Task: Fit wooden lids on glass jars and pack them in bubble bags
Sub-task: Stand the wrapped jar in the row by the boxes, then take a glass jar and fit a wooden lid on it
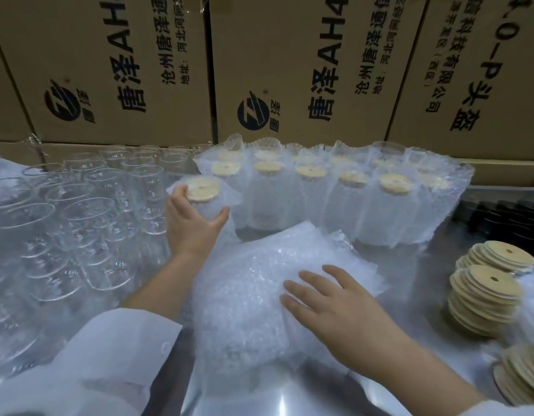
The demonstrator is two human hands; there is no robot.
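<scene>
My left hand [192, 223] grips a bagged jar [204, 202] that has a round wooden lid [202, 189] on top, at the left end of the packed jars. My right hand [328, 298] lies flat with straight fingers on a pile of empty bubble bags [250, 283] in the middle of the steel table. Several more lidded jars in bubble bags [344, 193] stand in rows behind the pile. Several bare glass jars [79, 211] without lids crowd the left side.
Stacks of loose wooden lids [486, 295] sit at the right, with another stack [521, 376] near the lower right corner. Large printed cardboard boxes [289, 70] wall off the back. A dark tray [500, 220] lies at the right behind the lids.
</scene>
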